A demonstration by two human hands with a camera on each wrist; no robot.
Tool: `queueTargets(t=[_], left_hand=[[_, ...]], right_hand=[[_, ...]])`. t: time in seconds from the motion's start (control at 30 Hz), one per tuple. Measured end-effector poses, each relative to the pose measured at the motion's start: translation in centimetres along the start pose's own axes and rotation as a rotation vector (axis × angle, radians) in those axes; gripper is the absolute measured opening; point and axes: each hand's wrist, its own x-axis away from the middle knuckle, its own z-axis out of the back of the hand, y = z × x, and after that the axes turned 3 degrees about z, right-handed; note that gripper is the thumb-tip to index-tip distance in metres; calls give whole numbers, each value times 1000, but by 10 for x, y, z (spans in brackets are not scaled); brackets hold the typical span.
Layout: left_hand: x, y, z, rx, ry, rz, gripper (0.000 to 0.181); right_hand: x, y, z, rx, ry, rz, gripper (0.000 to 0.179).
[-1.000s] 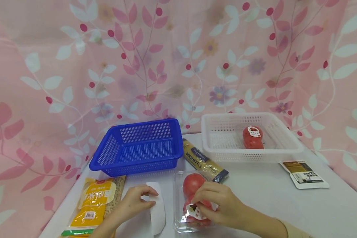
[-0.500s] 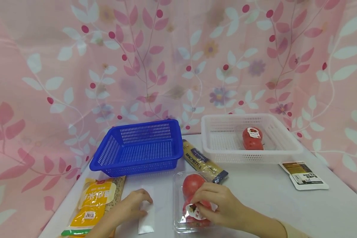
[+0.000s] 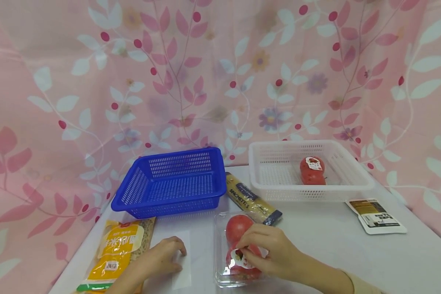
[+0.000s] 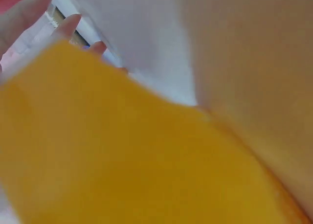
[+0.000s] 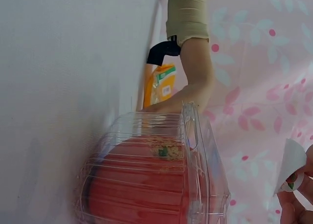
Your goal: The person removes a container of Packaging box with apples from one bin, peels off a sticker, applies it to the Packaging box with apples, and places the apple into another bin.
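Observation:
My right hand point(image 3: 270, 251) pinches a white sticker label point(image 5: 291, 168) with a small tomato picture. It is held over a clear plastic box point(image 3: 220, 281) with red tomatoes point(image 3: 239, 228). In the right wrist view the label curls up between finger and thumb, beside the box lid point(image 5: 195, 150). My left hand point(image 3: 165, 255) rests with loosely bent fingers on a pale flat strip point(image 3: 182, 277) left of the box, covering part of it. The left wrist view shows only some straight-looking fingers point(image 4: 27, 16); a blurred yellow surface point(image 4: 107, 136) hides most of the rest.
A yellow bag of grain point(image 3: 114, 253) lies at the left, by my left forearm. Behind stand a blue basket point(image 3: 169, 206) and a white basket point(image 3: 312, 192) holding another tomato box point(image 3: 311, 173). A spaghetti pack point(image 3: 251, 198) lies between them. A flat pouch point(image 3: 376, 216) is at the right.
The white strip, raised and pinched by my left hand a second ago, now lies flat on the table. My left hand has lowered and shifted left. My right hand has barely moved.

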Motion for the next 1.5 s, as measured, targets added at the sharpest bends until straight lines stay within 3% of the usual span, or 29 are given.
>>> queueTargets(t=[0.27, 0.43, 0.57, 0.77, 0.9, 1.0, 1.13, 1.23, 1.5], left_hand=[[-5, 4, -1, -63, 39, -42, 8], [-8, 11, -2, -156, 115, -55, 6], [-11, 19, -1, -203, 219, -87, 4], [-20, 41, 6, -225, 442, -225, 12], [-25, 62, 12, -187, 572, -312, 20], [-29, 75, 13, -168, 639, -425, 32], [-35, 88, 9, -175, 673, -579, 44], [-39, 94, 5, -185, 667, -652, 41], [-48, 99, -5, -258, 677, -726, 31]], right_hand=[[0, 10, 2, 5, 32, -33, 25], [1, 16, 4, -20, 28, -158, 28], [2, 22, 5, -21, 28, -267, 26], [1, 32, 5, -4, 3, -417, 23], [0, 37, 4, 6, -13, -439, 21], [0, 41, 3, 8, -13, -422, 19], [1, 47, 0, -10, -26, -420, 18], [2, 49, -1, -20, -50, -450, 18], [5, 55, -4, -38, -89, -487, 18]])
